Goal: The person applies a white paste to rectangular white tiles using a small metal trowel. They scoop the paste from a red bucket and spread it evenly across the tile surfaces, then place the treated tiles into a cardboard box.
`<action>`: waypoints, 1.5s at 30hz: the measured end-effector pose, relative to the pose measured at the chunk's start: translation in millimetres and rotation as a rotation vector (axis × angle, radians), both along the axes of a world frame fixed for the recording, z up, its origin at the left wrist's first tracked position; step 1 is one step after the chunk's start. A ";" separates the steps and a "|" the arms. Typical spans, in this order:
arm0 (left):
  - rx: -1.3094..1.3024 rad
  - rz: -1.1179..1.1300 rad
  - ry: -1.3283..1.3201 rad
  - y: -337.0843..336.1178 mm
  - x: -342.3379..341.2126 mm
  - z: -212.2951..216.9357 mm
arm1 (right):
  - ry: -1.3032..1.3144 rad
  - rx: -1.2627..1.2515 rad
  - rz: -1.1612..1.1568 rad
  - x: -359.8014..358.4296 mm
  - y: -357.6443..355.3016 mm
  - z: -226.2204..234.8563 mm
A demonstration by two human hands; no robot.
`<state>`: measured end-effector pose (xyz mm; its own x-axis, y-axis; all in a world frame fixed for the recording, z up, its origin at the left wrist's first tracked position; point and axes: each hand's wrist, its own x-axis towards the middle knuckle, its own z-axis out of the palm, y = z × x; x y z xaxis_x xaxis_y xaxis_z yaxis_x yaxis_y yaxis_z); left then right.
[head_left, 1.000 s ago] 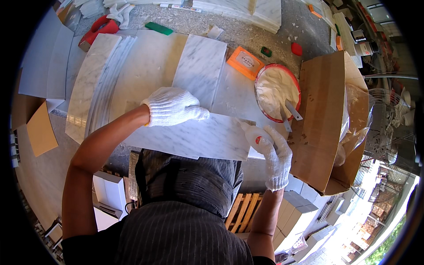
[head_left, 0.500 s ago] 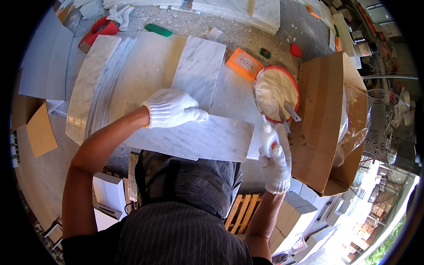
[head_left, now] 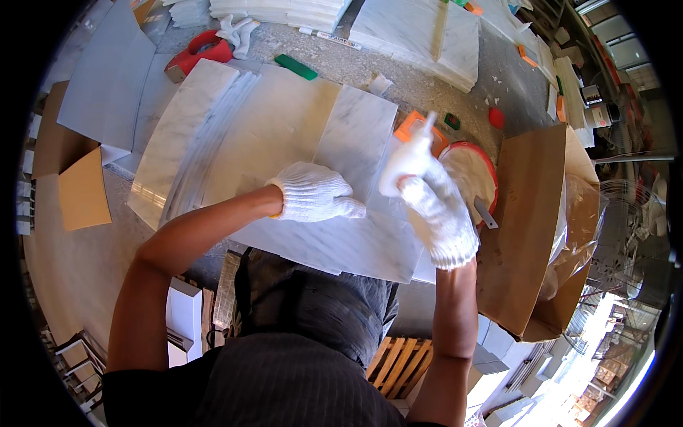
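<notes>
My left hand (head_left: 316, 193), in a white knit glove, rests on the far edge of a grey-veined white marble tile (head_left: 370, 245) lying crosswise in front of me. Its thumb points right and its other fingers are bent down, their tips hidden. My right hand (head_left: 442, 217), gloved too, is raised above the right end of the tile. It is closed around a white squeeze bottle (head_left: 403, 165), whose nozzle points up and away. Under the crosswise tile lie other marble tiles (head_left: 356, 132).
Right of my right hand are a red-rimmed tub (head_left: 493, 167) of pale paste, a putty knife (head_left: 486, 213) and a cardboard box (head_left: 523, 235). An orange pack (head_left: 408, 128) is partly hidden behind the bottle. Farther off lie a green block (head_left: 296, 67), red tape dispenser (head_left: 199, 55) and marker (head_left: 329, 37).
My right hand has lifted the squeeze bottle up and leftward from beside the tub to above the tile. My left hand stays on the tile. The whole view has shifted.
</notes>
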<state>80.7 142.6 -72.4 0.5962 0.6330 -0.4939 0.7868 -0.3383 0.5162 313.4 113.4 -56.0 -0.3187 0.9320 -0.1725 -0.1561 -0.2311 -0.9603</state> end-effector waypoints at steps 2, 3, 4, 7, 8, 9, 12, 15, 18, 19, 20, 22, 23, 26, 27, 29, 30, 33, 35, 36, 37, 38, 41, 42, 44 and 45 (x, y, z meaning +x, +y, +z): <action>0.020 0.004 -0.013 -1.8 -4.3 -5.9 | -0.168 0.125 0.064 -32.2 31.2 9.0; 0.029 0.002 -0.023 -2.2 -5.4 -8.1 | -0.255 0.187 0.091 -50.1 44.6 13.3; 0.018 -0.012 0.003 -1.0 -3.3 -9.4 | -0.376 0.231 0.101 -62.5 57.3 10.9; -0.001 0.016 -0.070 -2.4 -5.0 -8.8 | -0.676 0.368 0.137 -101.4 93.0 -4.7; -0.001 0.005 -0.051 -2.2 -5.0 -5.5 | -0.754 0.408 0.143 -114.8 103.1 -10.6; -0.003 0.000 -0.045 -2.3 -4.3 -1.8 | -0.838 0.446 0.144 -124.5 110.8 -16.1; -0.018 -0.005 -0.014 -2.8 -3.7 2.7 | -1.022 0.612 0.179 -146.7 127.0 -33.1; -0.008 -0.025 -0.007 -2.4 -5.1 -1.0 | -1.061 0.764 0.175 -156.0 134.0 -55.9; -0.004 -0.014 -0.022 -2.2 -6.7 -1.0 | -1.110 0.752 0.178 -153.8 135.4 -65.5; -0.003 -0.014 -0.026 -2.5 -6.5 -1.8 | -1.117 0.756 0.182 -152.4 135.7 -67.7; -0.003 -0.011 -0.029 -2.1 -6.5 -1.5 | -1.104 0.769 0.189 -151.7 136.4 -67.5; -0.004 -0.012 -0.034 -1.6 -6.0 -0.9 | -1.081 0.791 0.196 -148.4 137.6 -67.1; -0.003 0.003 -0.047 -1.8 -6.0 -0.6 | -1.076 0.784 0.183 -147.3 136.9 -65.3; 0.001 0.028 -0.071 -1.9 -4.5 -1.0 | -1.084 0.772 0.094 -138.4 130.6 -55.6; -0.002 0.016 -0.077 -1.3 -0.8 -2.0 | -1.111 0.766 0.032 -129.7 124.2 -42.5; 0.003 0.028 -0.061 -2.0 -1.3 -3.6 | -1.013 0.729 -0.069 -115.9 111.5 -16.1; 0.011 0.036 -0.065 -2.1 -3.0 -1.6 | -0.918 0.693 -0.112 -101.0 100.3 3.2; 0.008 0.052 -0.074 -4.3 -4.0 -2.0 | -0.626 0.704 -0.356 -34.8 51.0 29.2; -0.020 0.027 -0.082 -2.5 -0.8 -2.0 | -0.615 0.654 -0.584 13.7 5.9 36.3; -0.027 0.046 -0.109 -3.8 -1.4 -3.5 | -0.837 0.733 -0.655 46.0 -16.2 27.7; -0.027 0.043 -0.100 -4.0 -0.9 -4.2 | -0.829 0.667 -0.716 63.3 -39.6 17.7; -0.026 0.042 -0.089 -3.9 -1.3 -4.0 | -0.816 0.602 -0.773 79.9 -62.6 7.4; -0.030 0.048 -0.080 -4.7 -3.8 -3.7 | -0.638 0.239 -0.855 96.7 -122.5 -16.5; -0.029 0.048 -0.081 -4.6 -4.9 -5.1 | -0.742 0.277 -0.826 96.8 -131.9 -24.0; -0.045 0.061 -0.064 -4.7 -1.8 -2.1 | -0.742 0.179 -0.848 96.0 -146.1 -34.7; -0.061 0.073 -0.045 -4.5 0.3 3.4 | -0.878 0.227 -0.852 95.7 -146.7 -41.5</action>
